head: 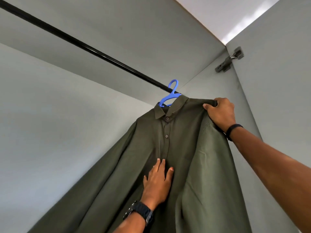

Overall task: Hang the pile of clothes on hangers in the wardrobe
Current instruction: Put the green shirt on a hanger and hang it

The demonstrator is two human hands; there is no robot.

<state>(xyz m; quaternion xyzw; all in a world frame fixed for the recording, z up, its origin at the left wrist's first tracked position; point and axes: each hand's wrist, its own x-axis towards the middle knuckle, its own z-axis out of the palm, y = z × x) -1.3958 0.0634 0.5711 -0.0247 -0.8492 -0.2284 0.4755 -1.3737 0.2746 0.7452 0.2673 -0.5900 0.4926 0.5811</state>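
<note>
While the right hand (219,113) pinches the shoulder of the olive shirt (168,157) and the left hand (157,180) lies flat, fingers straight, on its placket, the blue hanger (170,94) hooks the black rail (80,44) (wardrobe's right end). Smooth downward, level the shoulder. Count: one shirt, one hanger, one rail, one hinge (229,59)

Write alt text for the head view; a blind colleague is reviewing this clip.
An olive green shirt hangs on a blue hanger hooked over a black wardrobe rail. The right hand grips its shoulder; the left hand rests flat on its front.
</note>
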